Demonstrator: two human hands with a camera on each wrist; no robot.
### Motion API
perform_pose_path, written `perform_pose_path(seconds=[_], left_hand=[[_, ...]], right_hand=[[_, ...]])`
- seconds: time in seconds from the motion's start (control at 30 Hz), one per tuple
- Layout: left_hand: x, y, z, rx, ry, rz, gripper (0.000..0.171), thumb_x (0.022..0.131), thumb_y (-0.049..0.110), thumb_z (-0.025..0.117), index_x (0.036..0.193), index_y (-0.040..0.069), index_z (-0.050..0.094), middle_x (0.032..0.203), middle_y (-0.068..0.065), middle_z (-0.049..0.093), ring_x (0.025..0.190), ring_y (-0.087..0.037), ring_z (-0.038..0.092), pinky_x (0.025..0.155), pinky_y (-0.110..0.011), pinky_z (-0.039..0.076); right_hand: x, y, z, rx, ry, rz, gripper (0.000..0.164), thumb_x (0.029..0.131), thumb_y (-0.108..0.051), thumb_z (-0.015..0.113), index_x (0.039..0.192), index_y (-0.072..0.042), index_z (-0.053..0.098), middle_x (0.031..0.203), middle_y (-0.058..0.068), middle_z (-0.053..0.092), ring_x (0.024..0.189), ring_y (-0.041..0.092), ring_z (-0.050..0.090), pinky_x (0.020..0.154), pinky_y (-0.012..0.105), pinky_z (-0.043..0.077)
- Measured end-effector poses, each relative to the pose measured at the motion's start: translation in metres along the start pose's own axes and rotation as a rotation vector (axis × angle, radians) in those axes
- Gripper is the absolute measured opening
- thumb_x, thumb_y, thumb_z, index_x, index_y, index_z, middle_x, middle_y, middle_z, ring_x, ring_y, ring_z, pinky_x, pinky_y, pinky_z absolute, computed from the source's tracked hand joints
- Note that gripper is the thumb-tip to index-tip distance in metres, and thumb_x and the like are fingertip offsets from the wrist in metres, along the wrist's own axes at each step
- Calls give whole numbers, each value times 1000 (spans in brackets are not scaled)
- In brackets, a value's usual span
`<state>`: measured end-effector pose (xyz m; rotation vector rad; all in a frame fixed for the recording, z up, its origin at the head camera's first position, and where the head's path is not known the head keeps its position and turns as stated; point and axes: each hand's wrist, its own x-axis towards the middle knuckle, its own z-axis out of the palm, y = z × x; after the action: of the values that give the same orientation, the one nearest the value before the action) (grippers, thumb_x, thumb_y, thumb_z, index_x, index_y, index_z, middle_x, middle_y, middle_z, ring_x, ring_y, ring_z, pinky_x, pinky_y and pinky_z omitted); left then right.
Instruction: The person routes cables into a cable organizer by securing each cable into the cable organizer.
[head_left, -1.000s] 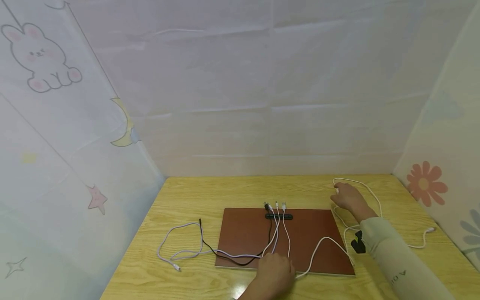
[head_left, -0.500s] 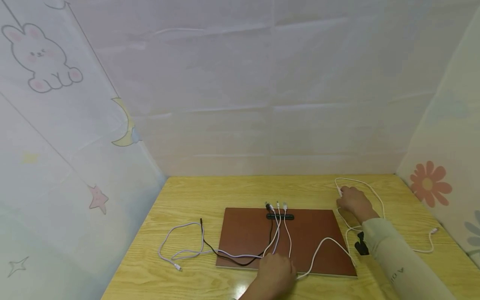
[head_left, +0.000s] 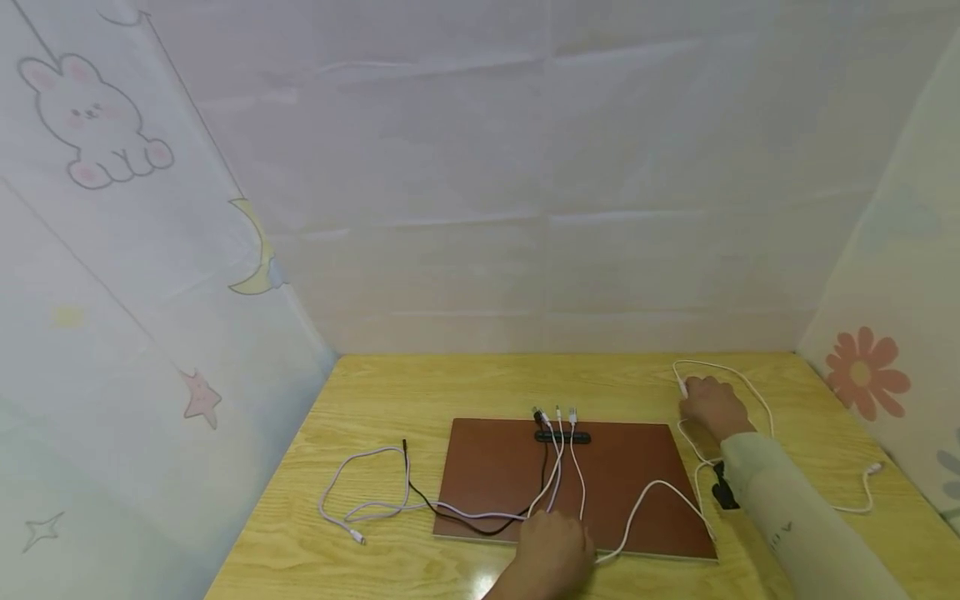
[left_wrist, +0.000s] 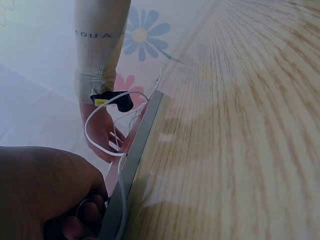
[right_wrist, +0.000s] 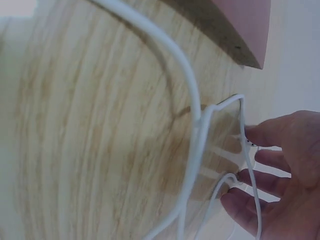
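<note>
My left hand point(head_left: 553, 554) is curled at the front edge of a reddish-brown board point(head_left: 630, 467), gripping charging cables that converge under it; its grip is partly hidden. A black cable clip strip point(head_left: 562, 437) lies at the board's far edge. White, purple and black cables pass over it, USB plugs point(head_left: 573, 415) beyond the board. At the back right, my right hand point(head_left: 712, 408) pinches a white cable at its plug point(head_left: 683, 388). In the right wrist view, thumb and index finger point(right_wrist: 272, 157) come together at a small tip, the other fingers loosely bent.
A purple cable point(head_left: 352, 454) and a black cable end point(head_left: 405, 454) trail on the wooden table point(head_left: 360, 392) at left. White cable loops point(head_left: 757, 396) lie around the right arm, with another plug point(head_left: 873, 468) near the right edge. Printed cloth walls point(head_left: 600, 275) enclose the table.
My right hand has lowered slightly and shifted right beside the white plug, which stays at its fingertips. My left hand has kept its place at the board's front edge.
</note>
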<state>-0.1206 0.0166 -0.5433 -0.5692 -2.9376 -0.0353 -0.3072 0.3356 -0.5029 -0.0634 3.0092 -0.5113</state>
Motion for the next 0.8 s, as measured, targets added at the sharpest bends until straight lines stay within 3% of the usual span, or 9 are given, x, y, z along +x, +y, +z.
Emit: perform_pose_path(seconds=[0.13,0.4,0.6,0.8], left_hand=[[0,0,1,0,-4,1,41,98,42,55,69,17,69,69,3,67,65,-16,62,56,-30,45],[0,1,1,3,-19,-7,40,98,42,54,71,17,69,71,4,67,67,-16,62,58,-29,45],[2,1,1,5,-45,-4,40,99,42,53,73,18,71,73,5,68,68,-15,62,61,-28,45],[1,0,0,5,-20,10,40,99,42,54,71,18,71,70,5,68,65,-15,62,59,-28,44]], right_hand=[[0,1,-2,-19,7,-8,32,89,-6,50,113,15,53,107,39,50,97,61,48,72,59,44],[5,7,0,-17,2,-5,48,91,-7,51,130,20,45,125,47,40,108,68,42,81,67,44],[11,13,0,-51,-7,-34,27,91,-3,51,104,21,55,105,43,48,97,63,48,80,63,44],[11,16,2,-91,98,-83,20,89,7,44,77,12,60,83,33,55,77,46,57,68,54,48]])
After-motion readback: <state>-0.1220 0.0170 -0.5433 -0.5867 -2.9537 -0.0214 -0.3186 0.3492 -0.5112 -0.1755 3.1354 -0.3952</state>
